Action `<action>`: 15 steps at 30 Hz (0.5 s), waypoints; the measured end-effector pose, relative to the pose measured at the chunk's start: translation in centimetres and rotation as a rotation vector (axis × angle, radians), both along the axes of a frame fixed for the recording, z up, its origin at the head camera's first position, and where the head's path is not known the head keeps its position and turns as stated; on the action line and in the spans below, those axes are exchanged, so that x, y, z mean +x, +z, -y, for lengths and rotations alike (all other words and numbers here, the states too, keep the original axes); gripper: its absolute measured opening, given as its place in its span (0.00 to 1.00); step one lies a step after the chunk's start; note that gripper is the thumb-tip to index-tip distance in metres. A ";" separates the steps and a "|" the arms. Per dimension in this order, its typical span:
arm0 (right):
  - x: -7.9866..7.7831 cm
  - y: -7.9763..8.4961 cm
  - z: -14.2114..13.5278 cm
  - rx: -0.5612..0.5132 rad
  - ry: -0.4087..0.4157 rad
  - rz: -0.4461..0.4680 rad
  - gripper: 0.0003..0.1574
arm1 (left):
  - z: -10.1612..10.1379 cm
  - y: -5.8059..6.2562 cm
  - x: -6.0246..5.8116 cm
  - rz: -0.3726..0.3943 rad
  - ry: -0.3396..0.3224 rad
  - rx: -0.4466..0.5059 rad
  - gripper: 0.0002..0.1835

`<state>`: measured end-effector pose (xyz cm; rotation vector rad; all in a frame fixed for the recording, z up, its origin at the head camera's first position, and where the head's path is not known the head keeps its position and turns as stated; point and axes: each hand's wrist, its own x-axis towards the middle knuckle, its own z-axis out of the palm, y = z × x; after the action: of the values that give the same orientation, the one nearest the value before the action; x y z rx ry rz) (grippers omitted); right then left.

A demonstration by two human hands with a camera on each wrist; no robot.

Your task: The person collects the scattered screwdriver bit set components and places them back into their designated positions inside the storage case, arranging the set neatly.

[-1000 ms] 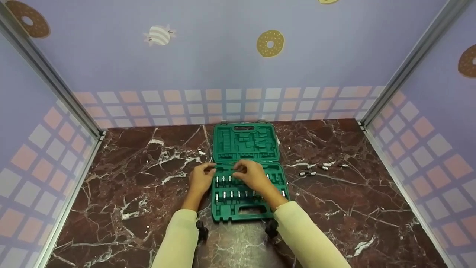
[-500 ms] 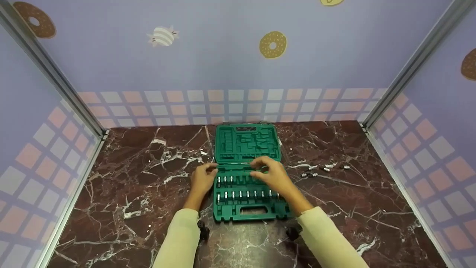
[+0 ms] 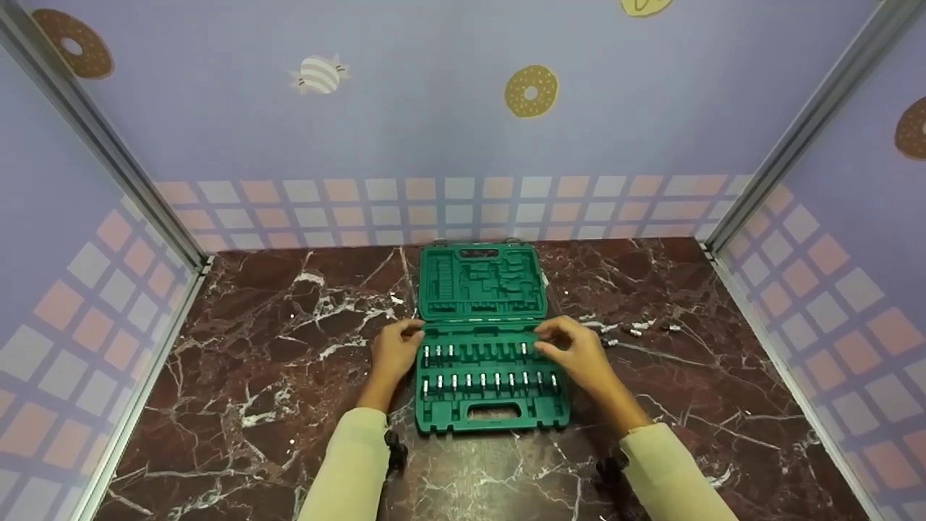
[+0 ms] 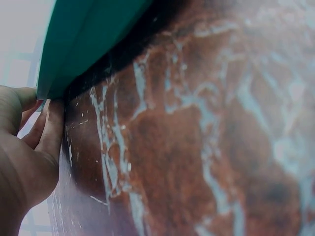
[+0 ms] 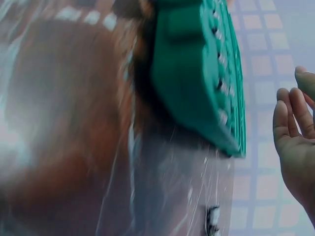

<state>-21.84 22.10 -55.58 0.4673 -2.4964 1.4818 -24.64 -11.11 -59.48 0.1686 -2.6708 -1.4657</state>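
Observation:
A green plastic tool case (image 3: pixel 492 412) lies open on the table, its lid (image 3: pixel 481 282) folded back toward the wall. Silver-and-black bit sockets (image 3: pixel 483 382) fill much of the front row; fewer stand in the row behind. At the case's left edge, my left hand (image 3: pixel 394 353) holds the rim between thumb and fingers. My right hand (image 3: pixel 582 358) hovers over the right edge, thumb and fingers apart with nothing seen between them. A single bit socket (image 3: pixel 524 351) sits just left of its thumb. The right wrist view shows this hand (image 5: pixel 300 132) apart from the case (image 5: pixel 182 73).
Several loose bit sockets (image 3: pixel 635 332) lie on the dark red marble-patterned table (image 3: pixel 289 405) to the right of the case, some partly behind my right hand. Patterned panels (image 3: pixel 463 130) enclose the back and both sides.
My right hand has moved right from above the middle of the case to its right edge, uncovering the socket rows. My left hand has stayed at the left edge.

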 end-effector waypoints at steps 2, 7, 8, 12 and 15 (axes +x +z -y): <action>0.1 -0.1 -0.7 -0.014 -0.022 -0.004 0.15 | 0.0 0.0 0.1 0.003 0.000 0.002 0.10; 0.3 -0.3 -2.5 -0.025 -0.077 -0.004 0.14 | 0.0 0.1 0.2 -0.008 0.000 0.003 0.10; 0.3 -0.4 -2.9 -0.015 -0.091 -0.006 0.14 | 0.0 0.1 0.2 -0.009 -0.002 0.005 0.11; 0.3 -0.8 -4.7 0.004 -0.125 -0.017 0.13 | 0.1 0.1 0.2 -0.008 -0.006 0.017 0.11; 0.4 -1.0 -5.9 0.015 -0.143 -0.008 0.13 | 0.1 0.1 0.2 -0.011 -0.005 0.018 0.11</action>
<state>-21.48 28.03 -56.59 0.2901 -2.4793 1.4049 -24.43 -11.17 -59.39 0.1554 -2.6523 -1.4879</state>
